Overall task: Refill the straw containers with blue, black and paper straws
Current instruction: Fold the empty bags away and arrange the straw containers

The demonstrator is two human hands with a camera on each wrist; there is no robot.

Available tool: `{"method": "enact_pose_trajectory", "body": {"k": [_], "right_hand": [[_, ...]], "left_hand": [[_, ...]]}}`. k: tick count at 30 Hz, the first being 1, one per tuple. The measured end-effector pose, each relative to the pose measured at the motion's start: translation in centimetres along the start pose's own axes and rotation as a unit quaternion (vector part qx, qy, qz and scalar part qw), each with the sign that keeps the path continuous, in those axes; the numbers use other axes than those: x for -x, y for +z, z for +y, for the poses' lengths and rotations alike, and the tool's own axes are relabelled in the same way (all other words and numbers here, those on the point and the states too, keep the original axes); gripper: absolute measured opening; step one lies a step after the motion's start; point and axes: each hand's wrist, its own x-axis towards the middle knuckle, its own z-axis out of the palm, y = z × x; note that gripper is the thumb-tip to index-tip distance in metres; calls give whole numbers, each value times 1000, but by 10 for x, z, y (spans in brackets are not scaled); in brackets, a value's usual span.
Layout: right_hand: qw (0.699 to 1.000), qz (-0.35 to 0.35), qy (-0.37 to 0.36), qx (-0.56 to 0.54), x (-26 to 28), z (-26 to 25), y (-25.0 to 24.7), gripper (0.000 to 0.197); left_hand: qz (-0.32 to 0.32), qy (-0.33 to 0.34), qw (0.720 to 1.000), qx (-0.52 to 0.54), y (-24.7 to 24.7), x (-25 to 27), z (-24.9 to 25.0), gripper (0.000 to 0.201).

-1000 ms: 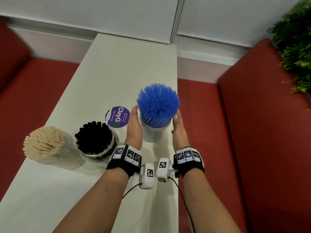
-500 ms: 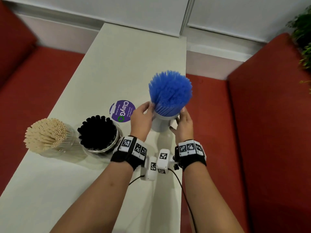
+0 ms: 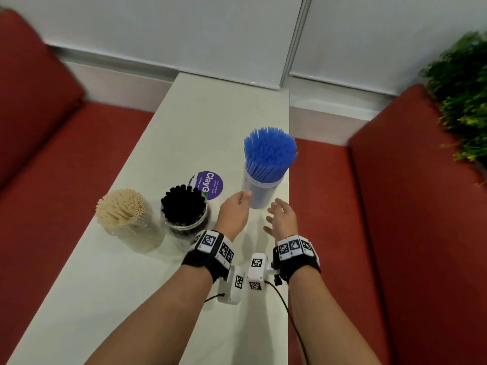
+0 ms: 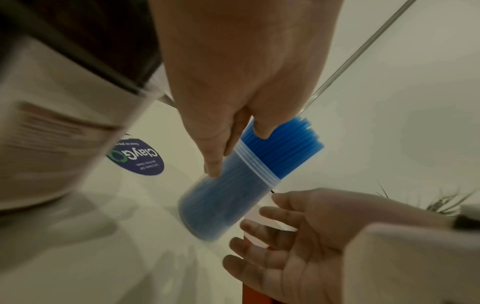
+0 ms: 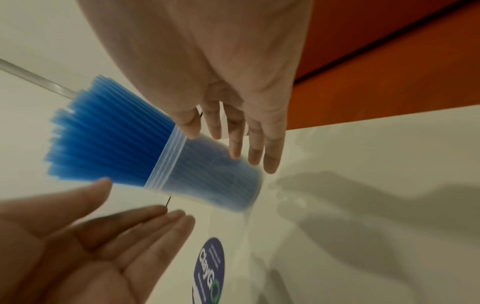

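Both hands (image 3: 259, 214) released the blue straw container (image 3: 262, 189), apparently.

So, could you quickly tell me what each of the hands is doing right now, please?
Left hand: open, fingertips at the blue straw container, not gripping.
Right hand: open, fingers spread, holding nothing.

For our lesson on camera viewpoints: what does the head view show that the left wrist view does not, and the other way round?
Only the head view shows the jar of black straws clearly, the jar of paper straws, the red benches and both wristbands.

Only the left wrist view shows the ridged rim of the clear container close up, and the right hand's open palm.

Both show the blue straws standing in their container, the purple sticker, the white table, and the left hand and right hand open beside the container.
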Motion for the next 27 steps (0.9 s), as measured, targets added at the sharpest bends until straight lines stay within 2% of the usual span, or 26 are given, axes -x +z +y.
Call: {"method": "enact_pose_trajectory", "body": {"k": [4, 7, 10, 13, 16, 18, 21, 23, 25, 27], "right_hand": [[999, -29, 9, 25, 47, 19, 14, 37], [999, -43, 11, 22, 81, 26, 27, 38], [998, -59, -4, 24, 110, 30, 40, 44], [992, -106, -38, 64, 137, 30, 52, 53], [967, -194, -91, 140, 159, 27, 65, 77], [953, -228, -149, 133, 168, 23, 75, 84], [941, -204, -243, 121, 167, 13, 90, 83], [936, -169, -281, 127, 162, 1, 100, 87], [930, -140, -281, 188, 155, -13, 110, 106], [912, -125, -275, 279, 143, -25, 120, 122]], "left_hand": [[-33, 4, 999, -11, -20, 54, -13, 43], [-61, -1, 998, 25, -44, 89, -31, 38], [-77, -52, 993, 77, -76, 115, -54, 26], [-47, -86, 992, 79, -112, 133, -76, 20], [32, -77, 995, 47, -140, 139, -86, 35], [54, -49, 997, -19, -149, 135, -86, 56], [58, 12, 996, -66, -148, 125, -76, 88], [58, 62, 996, -27, -143, 116, -69, 98], [46, 69, 996, 37, -137, 107, -63, 113], [43, 64, 993, 89, -133, 95, -59, 122]]}}
